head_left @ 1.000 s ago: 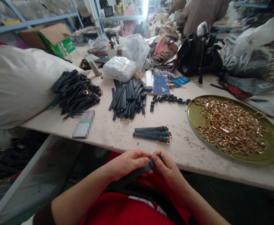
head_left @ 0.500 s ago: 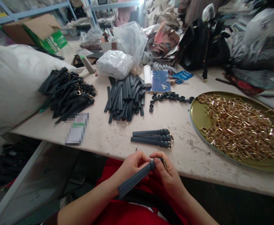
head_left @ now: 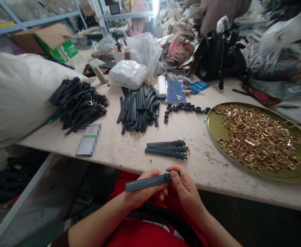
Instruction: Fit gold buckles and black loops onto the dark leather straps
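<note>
Strap (head_left: 147,183) pinched in right hand (head_left: 185,188), lying over left hand (head_left: 150,194), left grip unclear; three straps (head_left: 163,150) ahead, buckle tray (head_left: 213,124) rightward

Strap (head_left: 147,183) smooth, leather-like, low sheen; buckle (head_left: 182,178) on it shiny metal. Rings (head_left: 261,140) bright, polished-looking metal; tray (head_left: 213,128) smooth, softer gloss. Packet (head_left: 128,75) crinkled glossy plastic; carton (head_left: 52,36) matt cardboard; tabletop (head_left: 123,152) matt, flecked.

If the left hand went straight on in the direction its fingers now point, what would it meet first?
Most likely the right hand, holding the strap near its buckle; it lies just ahead of the left hand, though depth is unclear.
</note>
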`<state>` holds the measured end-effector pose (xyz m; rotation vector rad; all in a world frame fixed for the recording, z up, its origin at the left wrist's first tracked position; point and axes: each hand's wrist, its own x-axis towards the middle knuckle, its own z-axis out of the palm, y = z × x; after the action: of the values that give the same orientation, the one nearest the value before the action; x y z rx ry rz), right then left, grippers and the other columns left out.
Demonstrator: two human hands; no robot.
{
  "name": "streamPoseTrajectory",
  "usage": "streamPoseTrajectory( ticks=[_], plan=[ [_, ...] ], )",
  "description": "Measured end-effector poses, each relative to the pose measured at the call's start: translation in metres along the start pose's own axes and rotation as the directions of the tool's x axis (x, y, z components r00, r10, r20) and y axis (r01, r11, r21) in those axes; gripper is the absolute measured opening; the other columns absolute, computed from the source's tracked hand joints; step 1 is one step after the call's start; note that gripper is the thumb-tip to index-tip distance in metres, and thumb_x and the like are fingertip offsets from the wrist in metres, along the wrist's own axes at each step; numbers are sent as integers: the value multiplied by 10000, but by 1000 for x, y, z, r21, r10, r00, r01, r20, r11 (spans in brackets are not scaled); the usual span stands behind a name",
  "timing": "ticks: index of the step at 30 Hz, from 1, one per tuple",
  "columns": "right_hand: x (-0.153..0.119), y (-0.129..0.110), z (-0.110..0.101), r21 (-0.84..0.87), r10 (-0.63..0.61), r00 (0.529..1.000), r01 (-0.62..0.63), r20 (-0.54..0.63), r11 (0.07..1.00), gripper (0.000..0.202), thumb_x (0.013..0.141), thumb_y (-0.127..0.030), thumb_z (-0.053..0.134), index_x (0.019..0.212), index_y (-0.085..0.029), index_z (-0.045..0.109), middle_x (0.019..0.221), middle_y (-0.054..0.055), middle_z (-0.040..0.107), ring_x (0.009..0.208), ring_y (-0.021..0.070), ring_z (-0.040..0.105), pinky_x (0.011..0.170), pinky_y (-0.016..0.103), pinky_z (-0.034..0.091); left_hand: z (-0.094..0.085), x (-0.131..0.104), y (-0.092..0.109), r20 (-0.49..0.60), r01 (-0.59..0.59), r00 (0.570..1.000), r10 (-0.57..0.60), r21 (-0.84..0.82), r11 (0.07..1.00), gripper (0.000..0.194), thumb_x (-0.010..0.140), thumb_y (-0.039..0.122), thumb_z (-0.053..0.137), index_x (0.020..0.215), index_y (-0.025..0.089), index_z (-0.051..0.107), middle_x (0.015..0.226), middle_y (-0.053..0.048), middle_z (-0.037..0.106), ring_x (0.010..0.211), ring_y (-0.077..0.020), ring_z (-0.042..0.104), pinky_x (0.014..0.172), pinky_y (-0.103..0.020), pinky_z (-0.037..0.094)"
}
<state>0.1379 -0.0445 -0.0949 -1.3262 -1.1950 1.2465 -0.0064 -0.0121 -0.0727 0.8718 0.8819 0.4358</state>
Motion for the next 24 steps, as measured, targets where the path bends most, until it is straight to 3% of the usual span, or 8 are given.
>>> streamPoseTrajectory(
  ticks=[3,5,7,12,15,17,20,24],
  plan=[
    [-4,-1,-3,88,29,997,-35,74,996,345,874,-469,358,969,-180,522,589,-36,436,521,111,409,486,232,336,-12,-4,6,163,89,982,-94,33,995,349,717,462,615,791,126,552,664,-23,625,551,-95,569,538,-203,404],
    [-7,-4,-5,36,6,997,-8,79,999,359,876,-460,359,1018,-178,529,604,-27,467,540,118,439,505,238,356,-18,-9,15,277,151,947,-163,64,987,459,766,555,492,869,116,578,741,-72,653,608,-128,603,561,-229,427],
    [-11,-7,-8,-86,-47,995,55,93,995,351,877,-440,370,1047,-184,539,658,-6,535,601,136,500,563,252,399,-19,-15,24,331,122,927,-177,180,976,498,802,574,408,888,116,583,780,-89,660,647,-139,611,599,-247,447],
    [-23,-11,-11,-296,-179,963,233,200,926,334,892,-374,354,1124,-198,517,976,68,639,881,193,587,780,318,449,0,-27,34,227,-57,967,-113,629,776,289,838,354,432,690,143,563,626,-10,602,566,-100,569,571,-199,441],
    [-29,-11,-12,-316,-219,929,313,298,896,332,893,-343,355,1155,-195,495,1073,89,621,966,208,574,834,343,443,11,-29,33,215,-147,976,-28,752,642,305,848,345,401,684,151,571,609,-3,585,532,-94,543,519,-177,408],
    [-29,-12,-13,-313,-233,922,330,310,891,345,894,-344,345,1173,-192,481,1061,85,623,970,206,574,835,336,446,14,-29,34,234,-182,972,-8,777,603,309,854,362,380,750,156,585,626,-5,589,523,-101,537,492,-179,390],
    [-25,-14,-17,-341,-256,947,310,196,887,371,905,-357,304,1201,-189,449,857,44,629,788,174,597,709,290,471,14,-31,39,217,-209,975,47,829,519,312,863,343,340,798,162,587,645,-4,593,543,-117,527,502,-199,369],
    [-7,-16,-19,-437,-345,937,330,49,836,305,904,-339,308,1110,-191,479,719,9,566,622,147,546,582,258,442,9,-22,46,130,-192,960,247,950,246,316,864,314,343,741,162,591,675,-33,605,608,-154,527,556,-242,348]
  ],
)
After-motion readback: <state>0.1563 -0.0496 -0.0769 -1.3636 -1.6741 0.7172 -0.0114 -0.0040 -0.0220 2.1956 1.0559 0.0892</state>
